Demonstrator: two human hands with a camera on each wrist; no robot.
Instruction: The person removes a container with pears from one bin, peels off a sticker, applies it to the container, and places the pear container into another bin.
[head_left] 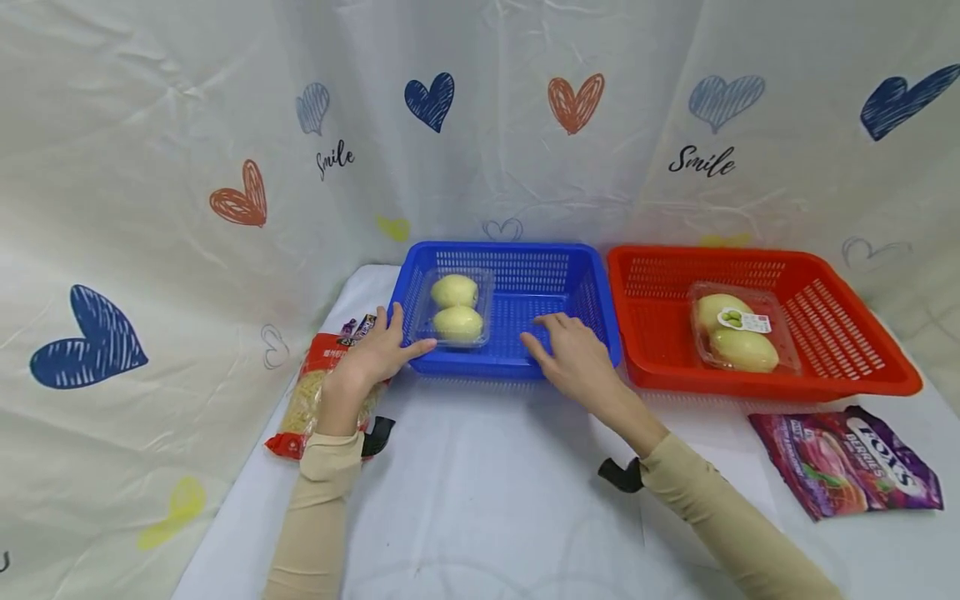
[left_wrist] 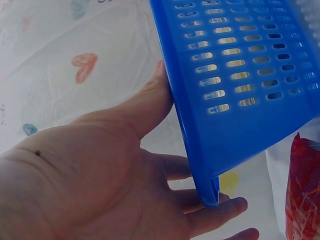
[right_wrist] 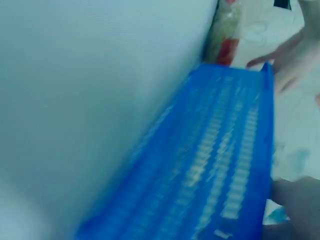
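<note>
A blue plastic basket (head_left: 517,367) holds a clear pack of two pale yellow melon-like fruits (head_left: 457,323) in its left half. At its front left corner is my left hand (head_left: 366,354), fingers spread and thumb lying across the front rim. In the left wrist view the fingers (left_wrist: 217,216) pass behind the slotted basket's (left_wrist: 235,130) edge, fairly straight. My right hand (head_left: 576,354) hangs over the basket's front right side, fingers loosely bent, with nothing seen in it. The right wrist view is blurred, so contact with the rim cannot be told.
A red basket (head_left: 750,387) stands right of the blue one, holding another clear fruit pack (head_left: 738,332). In front of it lies a purple FOX'S berries bag (head_left: 847,462). A red-and-clear noodle-like packet (head_left: 307,400) lies beside my left forearm. A heart-print curtain (head_left: 480,125) hangs behind.
</note>
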